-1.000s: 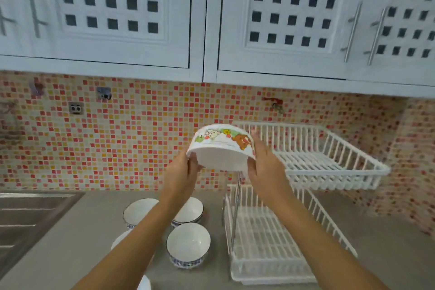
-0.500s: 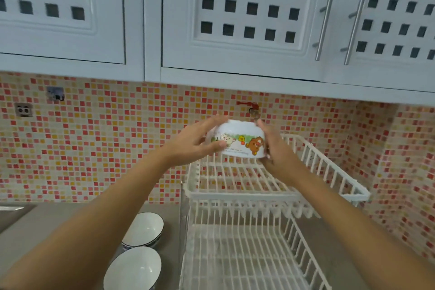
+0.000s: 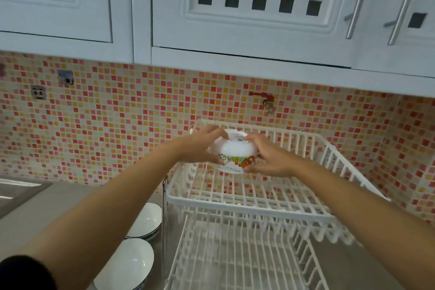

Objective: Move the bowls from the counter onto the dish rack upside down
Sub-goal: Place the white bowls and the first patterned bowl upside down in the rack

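Three bowls (image 3: 235, 155) (image 3: 147, 220) (image 3: 128, 263), two hands (image 3: 202, 146) (image 3: 270, 158), one two-tier dish rack (image 3: 244, 202).

left arm: bare forearm, dark black sleeve edge (image 3: 23, 271) at lower-left corner
right arm: bare forearm, no sleeve in view
left hand (image 3: 200, 146): bare, no glove, no rings seen
right hand (image 3: 268, 158): bare, no glove

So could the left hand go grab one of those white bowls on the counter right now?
Probably not yet. The left hand is busy: with the right hand it grips the cartoon bowl over the rack's top tier. Once free, the white bowls sit uncovered below that arm.
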A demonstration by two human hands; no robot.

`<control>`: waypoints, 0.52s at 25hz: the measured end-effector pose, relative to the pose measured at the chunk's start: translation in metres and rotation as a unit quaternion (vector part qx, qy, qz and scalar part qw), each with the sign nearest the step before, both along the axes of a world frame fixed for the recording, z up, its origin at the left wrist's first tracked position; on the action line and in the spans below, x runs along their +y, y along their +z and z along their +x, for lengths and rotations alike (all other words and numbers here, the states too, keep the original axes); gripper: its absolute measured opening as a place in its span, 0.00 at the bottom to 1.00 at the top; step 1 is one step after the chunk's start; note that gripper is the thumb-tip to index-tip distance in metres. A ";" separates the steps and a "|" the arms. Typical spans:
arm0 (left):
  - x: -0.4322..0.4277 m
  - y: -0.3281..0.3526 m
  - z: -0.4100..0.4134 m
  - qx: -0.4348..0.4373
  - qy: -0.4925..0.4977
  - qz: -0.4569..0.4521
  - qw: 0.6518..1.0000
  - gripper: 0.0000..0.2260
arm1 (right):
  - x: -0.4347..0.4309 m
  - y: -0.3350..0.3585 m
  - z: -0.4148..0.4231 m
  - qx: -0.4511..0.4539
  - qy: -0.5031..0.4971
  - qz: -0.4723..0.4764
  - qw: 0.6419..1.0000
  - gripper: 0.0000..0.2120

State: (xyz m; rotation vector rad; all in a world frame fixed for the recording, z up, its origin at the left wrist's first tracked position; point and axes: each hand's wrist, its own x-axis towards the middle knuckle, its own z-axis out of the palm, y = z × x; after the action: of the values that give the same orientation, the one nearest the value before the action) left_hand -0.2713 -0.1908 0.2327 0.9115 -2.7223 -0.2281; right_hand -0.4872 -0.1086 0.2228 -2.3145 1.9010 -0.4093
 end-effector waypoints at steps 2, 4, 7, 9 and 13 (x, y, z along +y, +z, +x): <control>-0.002 0.002 -0.007 -0.025 0.010 0.005 1.000 0.27 | -0.005 -0.002 -0.002 0.007 -0.001 0.006 1.000 0.40; -0.003 0.003 -0.011 -0.042 0.017 0.004 0.999 0.28 | -0.008 -0.005 -0.002 0.013 -0.003 0.012 1.000 0.40; -0.002 0.001 -0.012 -0.077 0.019 0.000 0.997 0.28 | -0.009 -0.010 -0.002 0.040 0.002 0.015 0.999 0.40; -0.002 -0.001 -0.013 -0.088 0.016 0.004 0.996 0.28 | -0.009 -0.010 -0.001 0.055 0.000 0.019 0.998 0.40; 0.000 0.000 -0.015 -0.115 0.030 0.005 0.993 0.28 | -0.006 -0.013 0.003 0.078 0.006 0.019 0.997 0.40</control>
State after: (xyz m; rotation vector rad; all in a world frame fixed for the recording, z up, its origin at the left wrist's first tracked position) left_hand -0.2861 -0.1909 0.2324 1.0811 -2.8984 -0.1339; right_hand -0.4845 -0.1146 0.2102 -2.3949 1.9431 -0.1953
